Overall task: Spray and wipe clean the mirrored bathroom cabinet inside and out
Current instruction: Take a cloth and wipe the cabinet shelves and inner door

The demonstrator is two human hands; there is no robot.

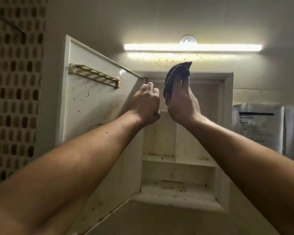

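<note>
- Forearms (75, 158) cover the lower door (95, 102) and part of the left-hand compartments, so the grime there cannot be judged.
- Left hand (145, 106) sits by the hinge edge with its fingers (149, 87) curled. Whether they grip anything I cannot tell. A swinging door could nip them.
- Right hand (182, 102) pinches a bunched dark cloth (176, 77) between thumb and fingers. A loose fold may slip or smear dirt.
- Open cabinet (227, 116) is set into the wall ahead. Wiping high could knock debris onto the shelves (176, 164).
- Mirror face is turned away, and no spray bottle shows.
</note>
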